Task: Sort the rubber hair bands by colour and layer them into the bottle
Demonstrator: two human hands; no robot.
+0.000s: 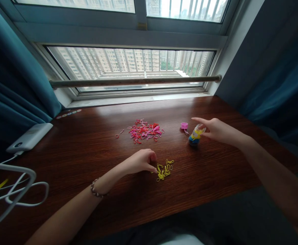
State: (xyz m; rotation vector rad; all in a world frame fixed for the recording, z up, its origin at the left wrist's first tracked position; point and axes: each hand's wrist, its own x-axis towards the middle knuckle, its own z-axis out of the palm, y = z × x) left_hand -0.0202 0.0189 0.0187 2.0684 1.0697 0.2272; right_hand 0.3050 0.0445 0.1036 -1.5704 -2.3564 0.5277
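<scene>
My left hand (143, 162) is low over the table at the left edge of a small pile of yellow rubber bands (167, 170). Its thumb reaches the bands; the forefinger is curled, with a gap between it and the thumb. I see nothing held there. My right hand (216, 130) grips a small clear bottle (195, 135) near its top, forefinger stretched out beyond it. Blue and yellow show on the bottle, which tilts slightly. Its mouth is partly covered by the fingers. A pink cap (184, 126) lies just left of the bottle.
A larger pile of pink and red rubber bands (145, 131) lies further back on the brown wooden table (92, 143), with a few strays to its left. At the left are a white power bank (30, 136) and looped white cables (34, 180). A window and rail (138, 82) stand behind.
</scene>
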